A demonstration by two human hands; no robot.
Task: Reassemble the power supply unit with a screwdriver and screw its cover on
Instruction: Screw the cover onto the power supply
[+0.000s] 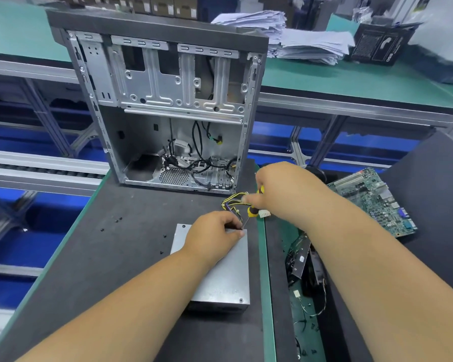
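A grey metal power supply unit (225, 273) lies flat on the dark mat, cover side up, with a screw visible at its near right corner. Its yellow and black cable bundle (233, 201) trails from the far end. My right hand (280, 189) grips the yellow and black screwdriver (252, 210), whose shaft slants down to the cover's far right corner. My left hand (215, 235) rests on the cover there, fingertips pinched around the screwdriver's tip; whatever is under them is hidden.
An open computer case (168, 105) stands upright behind the unit. Several loose black screws (118, 219) lie on the mat to the left. A green motherboard (374, 199) lies at the right, with a fan and loose wires (306, 283) in the gap between mats.
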